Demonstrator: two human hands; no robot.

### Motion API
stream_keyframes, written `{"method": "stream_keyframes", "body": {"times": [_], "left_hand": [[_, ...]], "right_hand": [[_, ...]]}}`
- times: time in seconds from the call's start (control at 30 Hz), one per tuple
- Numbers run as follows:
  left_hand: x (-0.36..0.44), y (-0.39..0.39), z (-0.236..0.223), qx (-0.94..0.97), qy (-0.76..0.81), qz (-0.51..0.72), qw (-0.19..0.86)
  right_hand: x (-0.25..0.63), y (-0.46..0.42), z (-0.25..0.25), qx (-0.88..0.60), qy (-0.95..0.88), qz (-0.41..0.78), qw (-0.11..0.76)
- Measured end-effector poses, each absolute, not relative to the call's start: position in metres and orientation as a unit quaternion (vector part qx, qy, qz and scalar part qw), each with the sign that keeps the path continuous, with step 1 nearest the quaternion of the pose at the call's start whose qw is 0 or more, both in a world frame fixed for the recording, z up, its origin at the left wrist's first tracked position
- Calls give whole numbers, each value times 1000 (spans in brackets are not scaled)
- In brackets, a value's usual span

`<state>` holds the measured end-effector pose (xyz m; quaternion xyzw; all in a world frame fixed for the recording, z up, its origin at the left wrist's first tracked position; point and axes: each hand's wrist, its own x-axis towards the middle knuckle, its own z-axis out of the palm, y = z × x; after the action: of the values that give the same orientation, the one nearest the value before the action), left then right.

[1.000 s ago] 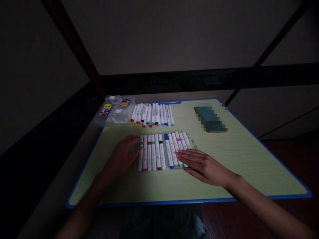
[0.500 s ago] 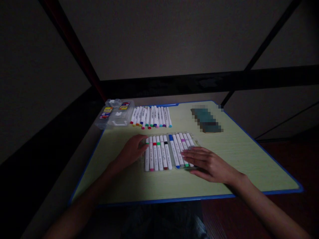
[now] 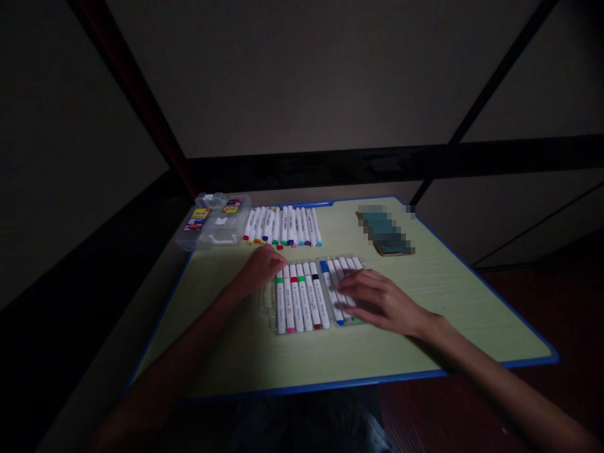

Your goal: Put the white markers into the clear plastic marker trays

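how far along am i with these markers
Looks partway. Seemingly done: the left group of markers lies side by side in clear packaging. In hand: the right hand is over the right group, partly hiding it; the left hand is at the packaging's far left corner. Possibly left: the loose markers lying outside, farther back.

And not one word is readable! At ten o'clock on the tabletop, yellow-blue-red stickers mark the clear case; at eleven, the loose markers show blurred black print; at nine, the packed markers carry tiny lettering.
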<state>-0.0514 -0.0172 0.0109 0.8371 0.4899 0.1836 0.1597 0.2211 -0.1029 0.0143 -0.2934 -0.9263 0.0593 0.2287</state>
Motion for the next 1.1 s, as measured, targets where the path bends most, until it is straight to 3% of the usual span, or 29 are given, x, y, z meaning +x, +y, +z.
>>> {"method": "stream_keyframes", "body": {"times": [0.27,1.1], "left_hand": [[-43,-24,7,828,489,216,171],[-45,-30,0,756,498,316,284]], "right_hand": [[156,-132,3,-158,-959,-115,205],[150,-129,-3,-179,-963,-75,187]]}}
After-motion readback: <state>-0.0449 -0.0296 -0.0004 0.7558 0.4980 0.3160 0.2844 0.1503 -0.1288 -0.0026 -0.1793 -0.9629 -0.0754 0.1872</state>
